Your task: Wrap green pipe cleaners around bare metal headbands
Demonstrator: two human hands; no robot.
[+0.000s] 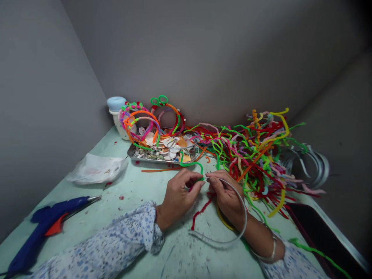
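Note:
My left hand pinches a green pipe cleaner, whose wavy free length rises toward the tray. Close beside it, my right hand grips one end of a thin silver-white headband. The band curves around past my right wrist, and its other end points left above the table. Both sets of fingertips meet near that gripped end; whether the pipe cleaner touches the band there I cannot tell. Below my hands hangs or lies a red pipe cleaner. A yellow strip shows partly behind my right hand.
Behind my hands stands a metal tray of shells, with decorated headbands on it. Pipe cleaners heap at the right, beside plain headbands. A blue glue gun, plastic bag, lidded bottle and dark phone-like slab lie around.

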